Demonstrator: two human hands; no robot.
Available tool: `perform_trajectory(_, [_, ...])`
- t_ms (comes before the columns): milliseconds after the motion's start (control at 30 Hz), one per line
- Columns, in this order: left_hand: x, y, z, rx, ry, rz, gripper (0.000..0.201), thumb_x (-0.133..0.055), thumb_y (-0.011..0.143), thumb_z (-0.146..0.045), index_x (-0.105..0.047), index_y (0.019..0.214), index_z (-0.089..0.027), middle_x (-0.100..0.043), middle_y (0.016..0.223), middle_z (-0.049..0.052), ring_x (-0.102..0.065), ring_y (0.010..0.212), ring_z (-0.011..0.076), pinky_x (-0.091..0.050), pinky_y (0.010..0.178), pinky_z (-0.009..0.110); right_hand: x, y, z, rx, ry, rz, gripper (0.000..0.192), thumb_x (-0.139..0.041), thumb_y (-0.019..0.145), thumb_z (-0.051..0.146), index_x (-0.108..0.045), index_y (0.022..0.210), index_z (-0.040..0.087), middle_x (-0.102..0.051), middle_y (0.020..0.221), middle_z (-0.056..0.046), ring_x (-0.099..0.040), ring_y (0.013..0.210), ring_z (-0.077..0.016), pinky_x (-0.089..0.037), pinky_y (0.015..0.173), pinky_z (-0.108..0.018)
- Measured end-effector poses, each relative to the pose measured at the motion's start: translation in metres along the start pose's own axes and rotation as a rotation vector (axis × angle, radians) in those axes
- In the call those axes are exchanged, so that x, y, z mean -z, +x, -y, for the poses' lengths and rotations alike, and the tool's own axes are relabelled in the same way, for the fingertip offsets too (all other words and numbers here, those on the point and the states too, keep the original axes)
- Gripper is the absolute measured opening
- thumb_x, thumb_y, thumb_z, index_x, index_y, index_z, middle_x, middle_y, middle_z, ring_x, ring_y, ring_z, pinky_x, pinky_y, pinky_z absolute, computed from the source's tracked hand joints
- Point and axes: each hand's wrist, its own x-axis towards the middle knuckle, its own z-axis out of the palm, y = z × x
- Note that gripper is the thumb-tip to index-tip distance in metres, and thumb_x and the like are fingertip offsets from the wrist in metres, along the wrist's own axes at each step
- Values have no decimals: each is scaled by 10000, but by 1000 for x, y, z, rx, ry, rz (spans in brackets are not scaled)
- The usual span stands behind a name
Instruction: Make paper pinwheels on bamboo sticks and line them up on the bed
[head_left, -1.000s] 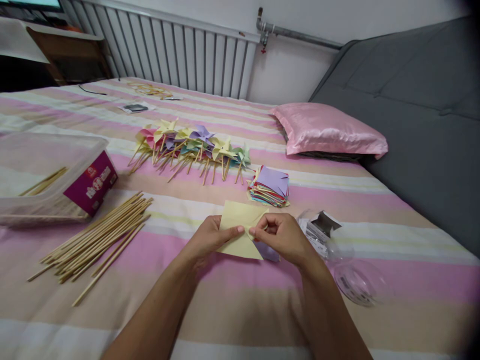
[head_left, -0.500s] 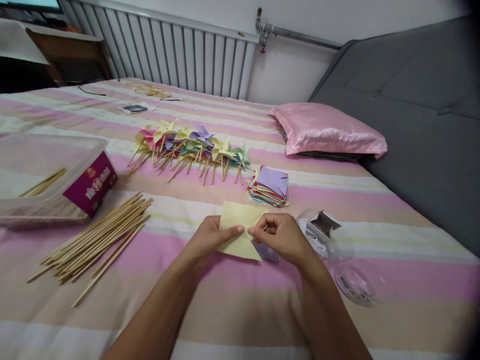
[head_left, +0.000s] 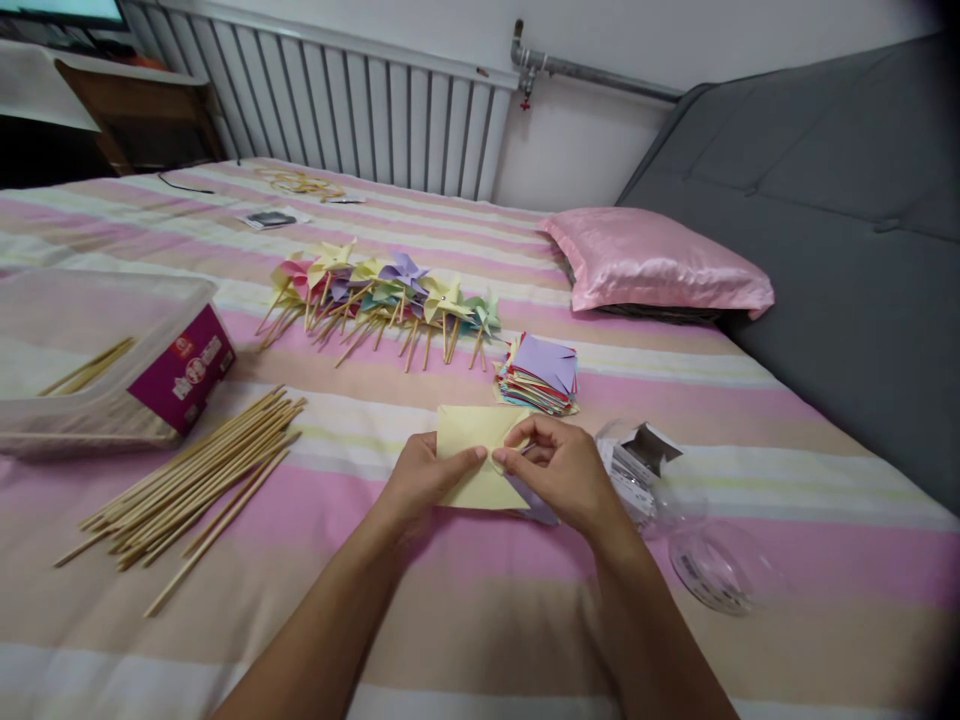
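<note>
Between my hands is a square of yellow paper [head_left: 474, 430], cut in from its corners. My left hand [head_left: 431, 475] grips its left side, thumb on top near the middle. With thumb and forefinger closed, my right hand [head_left: 559, 470] pinches a flap of the same paper close to the centre. Whether a pin sits in that pinch is too small to tell. A purple paper [head_left: 538, 505] shows partly under the yellow one. Just beyond lies a stack of coloured paper squares [head_left: 544, 370], a purple one on top.
Finished paper pinwheels [head_left: 382, 290] on sticks lie in a row further back. Wooden sticks [head_left: 202, 480] are heaped at left beside a clear plastic tub [head_left: 180, 290]. An opened small box [head_left: 645, 455] and a clear round container [head_left: 712, 565] lie at right; a pink pillow [head_left: 660, 260] is behind.
The yellow paper has turned slightly and its lower edge now sits more level. My right fingers have shifted a little at the paper's centre.
</note>
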Motion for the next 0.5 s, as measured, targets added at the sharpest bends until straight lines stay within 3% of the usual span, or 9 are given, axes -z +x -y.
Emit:
perform_trajectory(100, [-4, 0, 2, -57, -87, -98, 422, -775, 597, -312, -694, 935, -73, -718, 784, 128, -644, 629, 203, -496, 603, 305, -7, 1, 0, 2, 156, -110, 492, -714, 657, 355, -468, 1058, 214, -666, 919, -50, -666, 643, -161, -516, 561, -253])
perform_trajectory(200, [-5, 1, 3, -111, -107, -185, 396, -780, 584, -296, -702, 899, -69, -717, 773, 125, -640, 622, 202, -497, 589, 306, -12, 2, 0, 6, 221, -113, 687, -733, 637, 337, -377, 1214, 230, -657, 978, -58, -668, 678, -160, -532, 592, -265])
perform_trajectory(267, [-4, 2, 4, -134, -93, -218, 364, -791, 563, -284, -709, 841, -64, -714, 746, 117, -631, 609, 193, -497, 599, 308, -14, 3, -1, 1, 224, -49, 603, -737, 630, 327, -473, 1155, 191, -670, 900, -59, -663, 691, -166, -528, 603, -262])
perform_trajectory(367, [-5, 2, 4, -158, -72, -211, 327, -791, 564, -275, -716, 804, -67, -708, 722, 102, -620, 616, 182, -492, 624, 304, -15, 3, -2, -7, 251, 30, 309, -715, 656, 325, -619, 890, 147, -676, 778, -60, -648, 676, -169, -510, 594, -252])
perform_trajectory(500, [-9, -2, 3, -166, -54, -165, 289, -783, 585, -273, -725, 792, -80, -712, 745, 97, -608, 627, 168, -475, 604, 275, -14, 2, -2, -43, 362, 2, 192, -695, 676, 327, -623, 692, 149, -658, 671, -32, -613, 593, -147, -472, 538, -233])
